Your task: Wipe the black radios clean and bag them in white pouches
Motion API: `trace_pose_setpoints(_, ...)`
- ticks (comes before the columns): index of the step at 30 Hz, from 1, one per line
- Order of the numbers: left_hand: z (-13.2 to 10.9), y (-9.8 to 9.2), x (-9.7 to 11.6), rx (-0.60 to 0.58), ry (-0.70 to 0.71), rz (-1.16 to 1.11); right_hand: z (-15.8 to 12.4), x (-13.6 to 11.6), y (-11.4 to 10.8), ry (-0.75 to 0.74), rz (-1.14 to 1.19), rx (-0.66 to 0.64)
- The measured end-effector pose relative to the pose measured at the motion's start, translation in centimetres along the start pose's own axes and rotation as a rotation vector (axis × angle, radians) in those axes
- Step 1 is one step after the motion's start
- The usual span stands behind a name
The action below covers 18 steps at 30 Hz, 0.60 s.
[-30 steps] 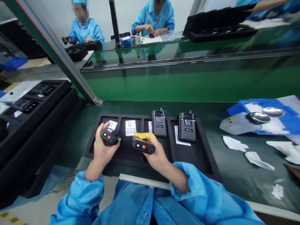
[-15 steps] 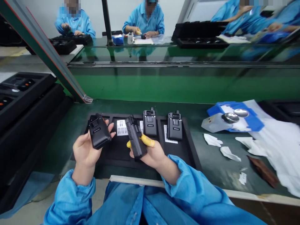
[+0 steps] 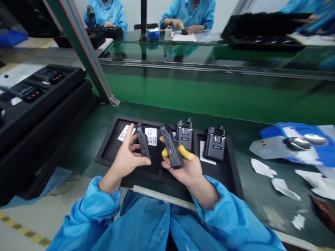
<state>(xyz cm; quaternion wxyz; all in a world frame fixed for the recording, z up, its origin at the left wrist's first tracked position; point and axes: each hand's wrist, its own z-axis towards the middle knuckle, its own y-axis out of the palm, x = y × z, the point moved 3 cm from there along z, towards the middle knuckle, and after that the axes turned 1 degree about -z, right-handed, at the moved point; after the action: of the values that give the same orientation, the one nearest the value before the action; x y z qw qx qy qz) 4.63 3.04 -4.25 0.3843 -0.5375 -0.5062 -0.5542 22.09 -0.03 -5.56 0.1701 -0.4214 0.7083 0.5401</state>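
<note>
My left hand holds a black handheld radio turned edge-on, its side buttons showing. In my right hand, with yellow covers on some fingers, is a second radio, tilted with its buttoned side up. Both are held above a black foam tray on the green bench. Two more radios stand in the tray to the right: one radio just behind my right hand, and another radio in the right compartment. White printed labels lie in the tray's compartments.
Stacked black foam trays with devices stand at the left. On the right are a blue box, a clear bottle lying on its side, and scraps of white paper. A metal post rises at the bench's back left. Co-workers in blue sit opposite.
My left hand has turned its radio from front face to edge-on. My right hand's radio now shows its buttoned side more fully. The camera view has swung left.
</note>
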Motion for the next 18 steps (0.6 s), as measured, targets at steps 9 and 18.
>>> trace_pose_setpoints(9,-0.4,0.1,0.3,-0.021,-0.089,-0.141,0.4,0.3,-0.9,-0.014,-0.147,0.052)
trace_pose_setpoints(18,1.4,-0.9,1.3,0.07,-0.434,-0.656,1.6,-0.9,-1.2,0.063,0.003,0.058)
